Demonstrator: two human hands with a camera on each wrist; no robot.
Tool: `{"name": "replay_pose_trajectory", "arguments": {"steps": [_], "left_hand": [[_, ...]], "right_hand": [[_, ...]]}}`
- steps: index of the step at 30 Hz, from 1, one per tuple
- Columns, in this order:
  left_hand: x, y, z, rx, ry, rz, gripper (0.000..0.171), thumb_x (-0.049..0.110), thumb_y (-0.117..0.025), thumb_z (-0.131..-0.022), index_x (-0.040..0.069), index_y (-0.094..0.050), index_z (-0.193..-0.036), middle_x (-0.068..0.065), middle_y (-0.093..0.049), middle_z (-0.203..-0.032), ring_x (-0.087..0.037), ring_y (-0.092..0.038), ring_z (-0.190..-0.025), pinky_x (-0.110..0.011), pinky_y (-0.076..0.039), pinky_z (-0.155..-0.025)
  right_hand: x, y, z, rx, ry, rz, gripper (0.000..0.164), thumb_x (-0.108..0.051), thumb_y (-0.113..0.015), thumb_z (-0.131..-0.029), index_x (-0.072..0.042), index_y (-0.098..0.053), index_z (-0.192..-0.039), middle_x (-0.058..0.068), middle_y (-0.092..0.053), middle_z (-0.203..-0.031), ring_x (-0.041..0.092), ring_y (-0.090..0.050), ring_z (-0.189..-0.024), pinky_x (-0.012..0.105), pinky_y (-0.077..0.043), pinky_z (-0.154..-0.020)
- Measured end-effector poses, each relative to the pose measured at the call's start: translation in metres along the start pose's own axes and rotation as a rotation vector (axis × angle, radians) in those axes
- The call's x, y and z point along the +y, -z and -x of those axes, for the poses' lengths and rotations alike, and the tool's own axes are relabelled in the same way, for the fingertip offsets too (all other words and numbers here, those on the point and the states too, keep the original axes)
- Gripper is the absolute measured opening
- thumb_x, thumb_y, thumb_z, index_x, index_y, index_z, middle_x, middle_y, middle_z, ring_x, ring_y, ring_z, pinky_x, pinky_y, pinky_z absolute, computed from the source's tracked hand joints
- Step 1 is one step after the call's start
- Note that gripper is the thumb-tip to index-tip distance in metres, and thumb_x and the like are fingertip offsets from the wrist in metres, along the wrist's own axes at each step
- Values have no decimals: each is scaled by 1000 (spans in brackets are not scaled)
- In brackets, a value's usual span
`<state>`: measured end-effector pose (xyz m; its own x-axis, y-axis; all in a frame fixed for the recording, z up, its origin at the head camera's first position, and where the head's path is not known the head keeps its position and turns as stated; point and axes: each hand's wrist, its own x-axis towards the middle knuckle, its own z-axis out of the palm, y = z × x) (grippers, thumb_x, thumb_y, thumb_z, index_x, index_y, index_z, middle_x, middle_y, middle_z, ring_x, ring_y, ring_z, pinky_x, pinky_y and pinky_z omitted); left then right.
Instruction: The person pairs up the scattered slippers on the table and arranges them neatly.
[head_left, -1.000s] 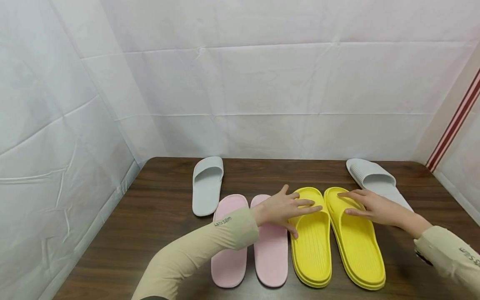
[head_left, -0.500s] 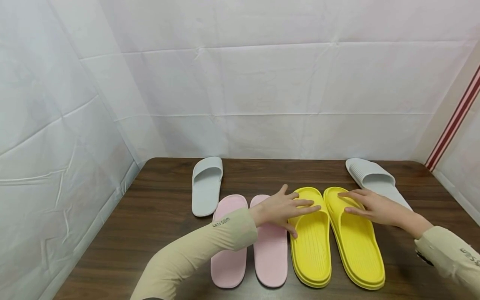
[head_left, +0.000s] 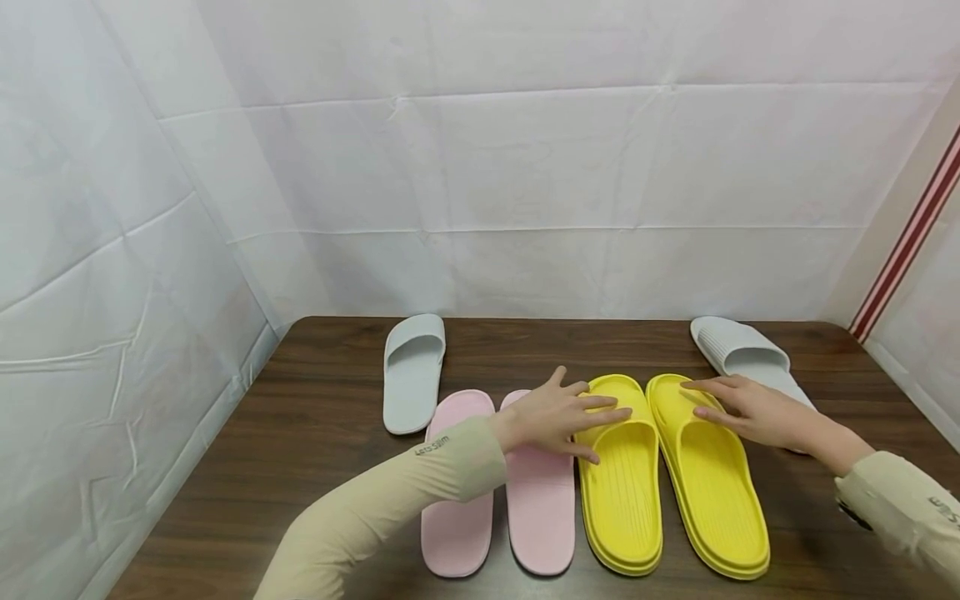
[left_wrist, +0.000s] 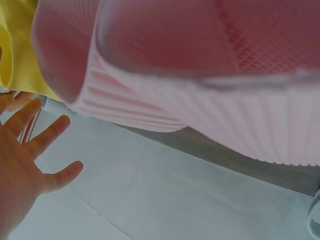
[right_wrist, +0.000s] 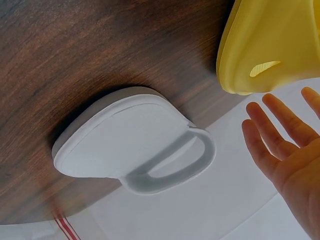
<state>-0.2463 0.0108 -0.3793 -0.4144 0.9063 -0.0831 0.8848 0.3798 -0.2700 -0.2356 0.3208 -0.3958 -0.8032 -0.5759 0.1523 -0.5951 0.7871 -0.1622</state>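
Two yellow slippers lie side by side, a left one (head_left: 622, 500) and a right one (head_left: 720, 508), toes pointing away. My left hand (head_left: 555, 417) hovers with spread fingers over the strap of the left yellow slipper; its wrist hides part of the nearer pink slipper (head_left: 542, 525). Over the strap of the right yellow slipper is my right hand (head_left: 761, 412), fingers extended. In the right wrist view, a gap shows between those fingertips and the yellow slipper (right_wrist: 280, 40). Neither hand holds anything. Left of the yellow pair, another pink slipper (head_left: 457, 533) is partly covered by my left sleeve.
A pale grey slipper (head_left: 414, 375) stands behind the pink pair on the dark wooden table (head_left: 285, 467). Its match (head_left: 750, 354) lies angled at the back right, partly behind my right hand. White sheeting (head_left: 525, 167) hangs beyond the table's back edge.
Both hands have drawn slightly apart: the left hand shifted a little to the left, the right hand a little to the right. The slippers stay where they were.
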Motion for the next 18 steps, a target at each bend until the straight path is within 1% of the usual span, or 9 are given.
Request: {"name": "replay_pose_trajectory", "arguments": {"steps": [4,8,12,18], "left_hand": [[-3,2,5,-6,25,1,71,63,-37,-84,31,-15,-143,8,-35,-143,-18,-41,-120,-57,-26,-100],[-7,1,9,-18,50,3,68,63,-33,-85,32,-15,-143,8,-33,-144,-16,-40,-120,-57,-24,-102],[-11,-2,13,-8,70,14,64,60,-31,-87,31,-17,-143,7,-33,-144,-15,-40,-121,-56,-23,-102],[-18,-3,21,7,112,27,59,57,-29,-90,31,-21,-142,7,-36,-142,-17,-41,-122,-56,-24,-102]], "right_hand": [[1,1,0,4,-2,6,39,-32,-50,-91,-8,-54,-122,11,-61,-115,30,-56,-104,46,-44,-84],[2,4,0,-1,-21,10,41,-33,-49,-91,-8,-53,-123,11,-62,-113,30,-57,-101,46,-45,-81],[3,6,0,-5,-35,17,41,-35,-48,-91,-9,-53,-123,11,-62,-111,28,-57,-97,45,-45,-77],[8,9,1,19,-18,37,38,-30,-50,-91,-9,-54,-122,13,-62,-108,29,-59,-96,46,-46,-77]]}}
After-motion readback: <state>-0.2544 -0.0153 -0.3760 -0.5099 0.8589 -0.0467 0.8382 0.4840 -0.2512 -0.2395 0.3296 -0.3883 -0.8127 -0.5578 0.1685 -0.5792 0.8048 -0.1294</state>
